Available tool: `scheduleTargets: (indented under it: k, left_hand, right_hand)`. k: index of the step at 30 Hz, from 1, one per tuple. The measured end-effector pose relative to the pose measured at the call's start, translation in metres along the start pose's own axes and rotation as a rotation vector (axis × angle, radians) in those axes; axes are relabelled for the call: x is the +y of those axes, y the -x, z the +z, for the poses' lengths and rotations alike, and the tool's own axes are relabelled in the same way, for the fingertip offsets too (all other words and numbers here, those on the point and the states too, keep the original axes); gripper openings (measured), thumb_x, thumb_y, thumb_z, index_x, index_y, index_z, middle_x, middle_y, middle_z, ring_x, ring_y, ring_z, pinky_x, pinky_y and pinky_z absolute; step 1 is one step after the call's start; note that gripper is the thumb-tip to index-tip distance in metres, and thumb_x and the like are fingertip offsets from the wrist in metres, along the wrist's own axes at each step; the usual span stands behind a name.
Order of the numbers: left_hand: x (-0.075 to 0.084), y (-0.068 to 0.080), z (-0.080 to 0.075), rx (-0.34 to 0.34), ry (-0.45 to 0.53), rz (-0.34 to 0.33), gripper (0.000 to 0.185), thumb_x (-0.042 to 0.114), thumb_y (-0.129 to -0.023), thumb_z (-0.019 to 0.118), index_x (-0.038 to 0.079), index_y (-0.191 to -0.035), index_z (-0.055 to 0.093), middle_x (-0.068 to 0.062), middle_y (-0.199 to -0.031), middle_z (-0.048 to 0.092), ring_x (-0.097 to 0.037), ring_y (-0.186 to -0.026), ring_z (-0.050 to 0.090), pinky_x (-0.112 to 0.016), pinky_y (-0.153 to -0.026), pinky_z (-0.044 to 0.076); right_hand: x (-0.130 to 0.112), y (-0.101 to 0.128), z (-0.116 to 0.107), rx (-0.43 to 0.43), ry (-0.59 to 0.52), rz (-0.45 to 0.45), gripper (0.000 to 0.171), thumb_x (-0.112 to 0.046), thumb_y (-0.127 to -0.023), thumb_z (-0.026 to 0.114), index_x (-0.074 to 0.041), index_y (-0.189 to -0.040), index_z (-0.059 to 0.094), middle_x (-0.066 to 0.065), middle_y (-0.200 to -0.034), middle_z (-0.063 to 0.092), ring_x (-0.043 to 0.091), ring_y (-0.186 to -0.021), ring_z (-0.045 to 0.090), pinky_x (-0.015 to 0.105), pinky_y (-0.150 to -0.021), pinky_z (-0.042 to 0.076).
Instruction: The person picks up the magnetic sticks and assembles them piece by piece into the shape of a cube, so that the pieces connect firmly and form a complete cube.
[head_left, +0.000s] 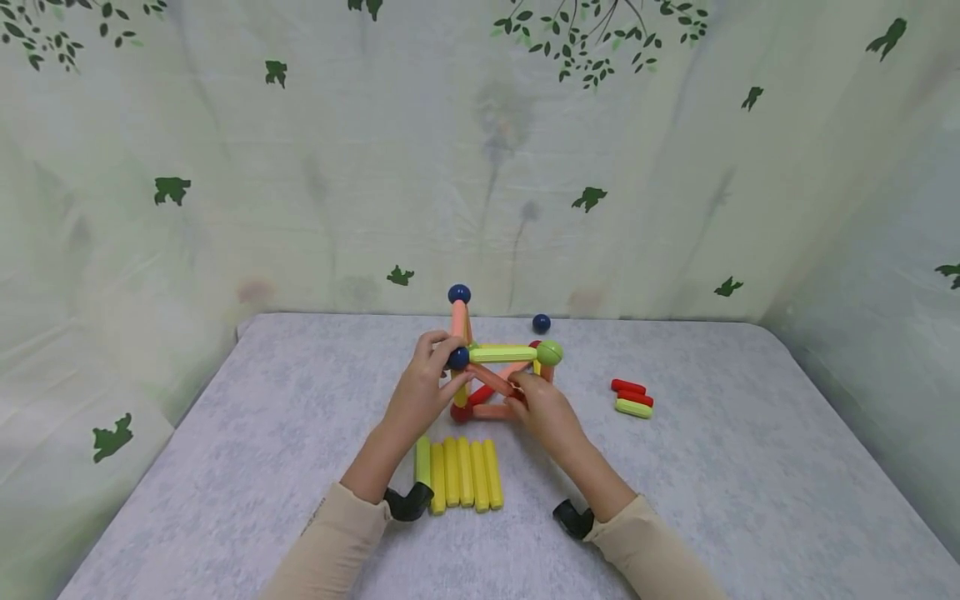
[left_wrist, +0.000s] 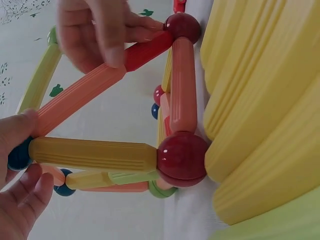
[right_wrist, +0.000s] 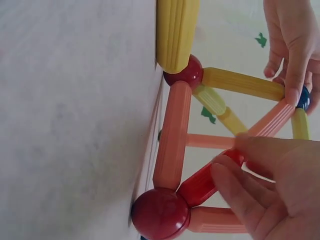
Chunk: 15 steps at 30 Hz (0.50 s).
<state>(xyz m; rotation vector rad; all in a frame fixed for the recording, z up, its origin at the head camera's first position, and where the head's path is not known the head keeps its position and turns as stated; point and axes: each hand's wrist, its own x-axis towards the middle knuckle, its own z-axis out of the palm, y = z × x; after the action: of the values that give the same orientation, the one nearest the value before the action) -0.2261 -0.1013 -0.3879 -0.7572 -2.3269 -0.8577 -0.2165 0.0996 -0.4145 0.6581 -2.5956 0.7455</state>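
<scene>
A person's two hands work on a frame of ribbed plastic rods and glossy balls standing mid-table on a grey mottled tabletop. The left hand pinches a dark blue ball at the frame's upper near corner, thumb and fingers curled around it; the right hand pinches a red plastic rod running diagonally up from a red ball at the base. To seat this diagonal well, the left hand should hold the blue corner steady while the right eases the rod end square against its ball, without leaning on the orange uprights. A row of yellow ribbed rods lies just near of the frame, a loose dark blue ball just beyond it, and three short red and green rods well to the right
</scene>
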Motion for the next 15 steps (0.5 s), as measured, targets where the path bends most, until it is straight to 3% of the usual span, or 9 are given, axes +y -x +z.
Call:
scheduleTargets:
  k: [2,5,7,8,11,15]
  left_hand:
    - [0.0,0.002,0.001,0.005,0.025,-0.041,0.049,0.014,-0.079,0.07,0.009,-0.122,0.048,-0.013,-0.116,0.04,-0.02,-0.081,0.054,-0.026,-0.067,0.05]
    - [0.001,0.005,0.003,0.014,0.089,-0.133,0.049,0.018,-0.082,0.066,0.01,-0.125,0.045,-0.011,-0.114,0.042,-0.02,-0.082,0.053,-0.027,-0.063,0.05]
    - [0.002,0.006,0.004,0.022,0.146,-0.197,0.047,0.02,-0.084,0.063,0.01,-0.126,0.044,-0.01,-0.113,0.045,-0.019,-0.085,0.054,-0.026,-0.062,0.05]
    - [0.003,0.007,0.004,0.026,0.173,-0.222,0.046,0.02,-0.085,0.062,0.01,-0.126,0.044,-0.01,-0.113,0.047,-0.018,-0.087,0.055,-0.026,-0.062,0.051]
    - [0.005,0.006,0.005,0.03,0.237,-0.276,0.043,0.02,-0.086,0.06,0.009,-0.125,0.045,-0.01,-0.113,0.05,-0.018,-0.09,0.057,-0.023,-0.062,0.051]
    - [0.002,0.002,0.005,0.027,0.287,-0.297,0.042,0.016,-0.086,0.059,0.008,-0.125,0.045,-0.011,-0.113,0.05,-0.021,-0.091,0.058,-0.023,-0.064,0.051]
  right_hand:
    - [0.001,0.003,-0.005,0.099,-0.023,-0.09,0.022,-0.013,-0.079,0.07,-0.007,-0.096,0.058,0.003,-0.082,0.058,0.011,-0.067,0.051,0.021,-0.058,0.047]
    - [0.007,0.008,-0.014,0.351,-0.039,-0.223,0.024,-0.012,-0.077,0.07,-0.003,-0.094,0.056,0.007,-0.08,0.055,0.015,-0.065,0.049,0.022,-0.055,0.046]
    - [0.013,0.009,-0.021,0.479,-0.051,-0.226,0.03,-0.011,-0.076,0.07,-0.001,-0.098,0.052,0.011,-0.085,0.051,0.019,-0.073,0.049,0.028,-0.06,0.046]
    - [0.015,0.009,-0.023,0.502,-0.066,-0.2,0.035,-0.011,-0.076,0.069,-0.001,-0.103,0.05,0.012,-0.092,0.05,0.022,-0.079,0.049,0.031,-0.063,0.047]
    - [0.022,0.007,-0.027,0.376,-0.095,-0.06,0.055,-0.015,-0.079,0.069,-0.009,-0.125,0.038,0.011,-0.11,0.047,0.024,-0.094,0.049,0.036,-0.075,0.048]
    - [0.027,0.003,-0.024,0.155,-0.188,0.055,0.065,-0.01,-0.081,0.066,-0.02,-0.134,0.029,0.007,-0.104,0.053,0.02,-0.085,0.059,0.035,-0.071,0.051]
